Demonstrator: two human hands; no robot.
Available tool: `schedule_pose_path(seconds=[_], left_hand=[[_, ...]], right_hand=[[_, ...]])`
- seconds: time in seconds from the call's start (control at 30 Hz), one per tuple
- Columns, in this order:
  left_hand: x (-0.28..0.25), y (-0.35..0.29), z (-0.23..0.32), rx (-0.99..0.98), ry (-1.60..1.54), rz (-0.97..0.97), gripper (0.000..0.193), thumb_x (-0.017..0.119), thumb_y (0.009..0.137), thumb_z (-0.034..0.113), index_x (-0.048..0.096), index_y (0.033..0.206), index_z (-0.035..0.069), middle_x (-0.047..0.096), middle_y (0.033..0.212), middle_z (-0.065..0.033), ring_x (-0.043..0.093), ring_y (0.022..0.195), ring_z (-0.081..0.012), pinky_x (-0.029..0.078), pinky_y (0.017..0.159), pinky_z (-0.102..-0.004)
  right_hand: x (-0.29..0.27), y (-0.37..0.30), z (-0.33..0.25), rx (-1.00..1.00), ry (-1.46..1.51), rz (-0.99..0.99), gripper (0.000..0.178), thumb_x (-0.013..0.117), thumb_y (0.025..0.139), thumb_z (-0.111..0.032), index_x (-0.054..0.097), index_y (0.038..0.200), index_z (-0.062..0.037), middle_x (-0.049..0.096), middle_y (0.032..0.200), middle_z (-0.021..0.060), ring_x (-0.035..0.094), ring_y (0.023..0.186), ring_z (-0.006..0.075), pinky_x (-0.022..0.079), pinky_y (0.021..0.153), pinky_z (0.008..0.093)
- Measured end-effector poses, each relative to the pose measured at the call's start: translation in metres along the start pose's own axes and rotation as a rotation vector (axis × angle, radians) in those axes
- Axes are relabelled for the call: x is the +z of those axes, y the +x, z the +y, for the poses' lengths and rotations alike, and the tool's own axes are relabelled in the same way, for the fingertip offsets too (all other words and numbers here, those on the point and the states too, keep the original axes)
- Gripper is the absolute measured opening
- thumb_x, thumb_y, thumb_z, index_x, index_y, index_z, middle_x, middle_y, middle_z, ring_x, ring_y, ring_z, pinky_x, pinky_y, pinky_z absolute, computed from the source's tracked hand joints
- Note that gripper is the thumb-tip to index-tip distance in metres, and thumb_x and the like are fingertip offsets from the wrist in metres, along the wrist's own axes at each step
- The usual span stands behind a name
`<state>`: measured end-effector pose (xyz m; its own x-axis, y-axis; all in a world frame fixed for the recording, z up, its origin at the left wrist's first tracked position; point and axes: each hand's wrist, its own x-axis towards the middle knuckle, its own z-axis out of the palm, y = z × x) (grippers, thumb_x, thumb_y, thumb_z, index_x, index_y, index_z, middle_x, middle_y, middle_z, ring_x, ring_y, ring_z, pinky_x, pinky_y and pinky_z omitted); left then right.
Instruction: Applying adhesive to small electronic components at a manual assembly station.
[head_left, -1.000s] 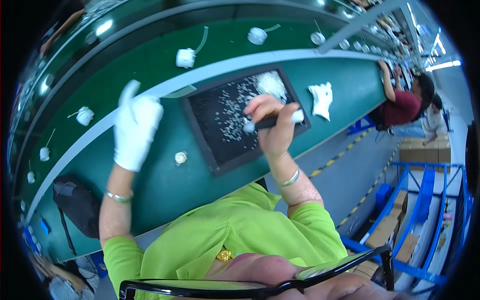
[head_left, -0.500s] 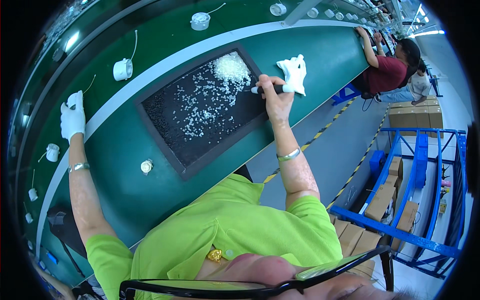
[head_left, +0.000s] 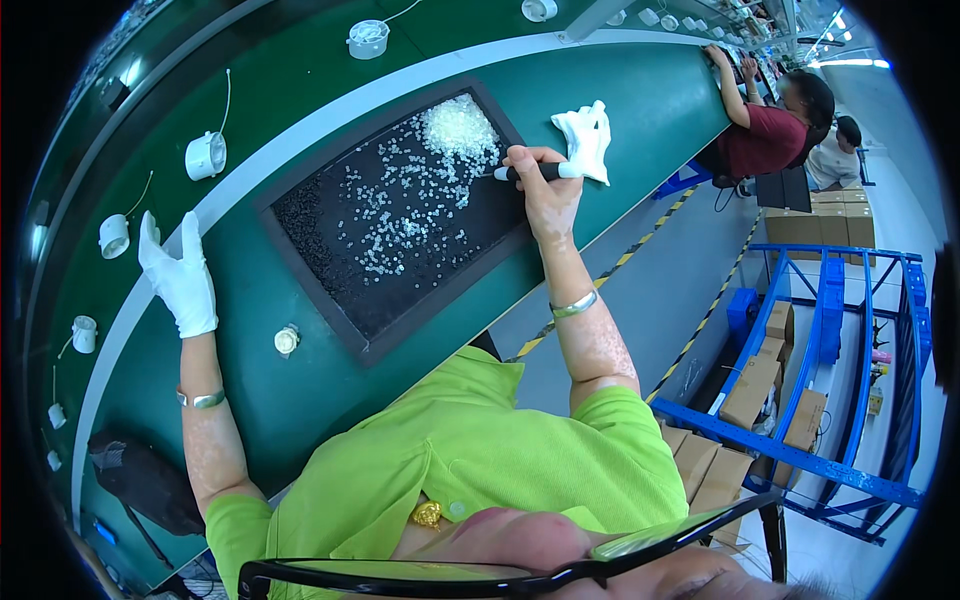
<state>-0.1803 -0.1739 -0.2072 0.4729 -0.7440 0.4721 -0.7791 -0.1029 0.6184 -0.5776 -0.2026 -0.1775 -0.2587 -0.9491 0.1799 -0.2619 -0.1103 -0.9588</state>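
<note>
My left hand (head_left: 184, 282), in a white glove, is over the table near the white strip. Its thumb and fingers are spread, with nothing visible between them. Just left of it stands a round white housing (head_left: 114, 236) with a thin wire. My bare right hand (head_left: 550, 200) grips a black-and-white pen-shaped tool (head_left: 530, 172) by its barrel. The tool's tip points left over the edge of a dark shallow tray (head_left: 318, 292). Small clear pieces (head_left: 458, 126) are heaped in the tray's far corner and scattered across it; tiny black pieces (head_left: 296, 222) line its left end.
A crumpled white glove (head_left: 588, 138) lies beyond the tool. A small cream-coloured part (head_left: 286, 340) sits left of the tray. More white housings (head_left: 206, 156) stand along the green belt (head_left: 290, 75). A co-worker (head_left: 768, 135) is farther along the table; a blue rack (head_left: 830, 350) stands right.
My left hand has come off a white housing and moved right and nearer, fingers spreading. The housings on the belt have shifted left. My right hand keeps the tool almost in place.
</note>
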Motion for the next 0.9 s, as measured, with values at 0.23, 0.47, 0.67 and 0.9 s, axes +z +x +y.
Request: schedule_pose_path(seconds=[0.23,0.47,0.67,0.9], left_hand=[[-0.001,-0.002,0.002,-0.082,-0.089,-0.043,0.065,0.060,0.087,0.038,0.038,0.134,-0.001,0.041,0.133,-0.0217,0.042,0.123,-0.0314,0.032,0.104,-0.0398],[-0.002,0.000,0.000,-0.077,-0.059,-0.045,0.066,0.059,0.088,0.041,0.038,0.134,-0.001,0.042,0.134,-0.0222,0.045,0.122,-0.0311,0.034,0.104,-0.0394],[0.001,0.001,-0.007,-0.087,-0.092,-0.032,0.064,0.059,0.088,0.040,0.039,0.134,-0.001,0.042,0.134,-0.0220,0.045,0.121,-0.0307,0.035,0.103,-0.0388],[0.001,0.000,-0.005,-0.104,-0.139,-0.024,0.062,0.060,0.088,0.036,0.040,0.133,-0.002,0.043,0.132,-0.0208,0.043,0.124,-0.0303,0.031,0.105,-0.0397]], right_hand=[[0.001,-0.001,0.002,0.009,-0.019,-0.015,0.026,0.070,0.082,-0.024,0.068,0.081,0.0011,0.063,0.066,0.0015,0.051,0.059,0.0057,0.039,0.054,0.0207],[-0.001,-0.004,0.002,0.003,-0.023,0.018,0.027,0.069,0.083,-0.025,0.067,0.078,0.0014,0.062,0.066,0.0022,0.054,0.060,0.0075,0.040,0.053,0.0219],[-0.002,0.000,0.006,0.017,0.119,-0.100,0.020,0.069,0.082,-0.020,0.069,0.081,-0.0002,0.066,0.068,0.0025,0.055,0.058,0.0057,0.044,0.052,0.0189],[-0.003,0.000,0.011,0.021,0.083,-0.146,0.021,0.070,0.081,-0.021,0.069,0.081,0.0001,0.066,0.069,0.0020,0.053,0.057,0.0050,0.042,0.051,0.0192]])
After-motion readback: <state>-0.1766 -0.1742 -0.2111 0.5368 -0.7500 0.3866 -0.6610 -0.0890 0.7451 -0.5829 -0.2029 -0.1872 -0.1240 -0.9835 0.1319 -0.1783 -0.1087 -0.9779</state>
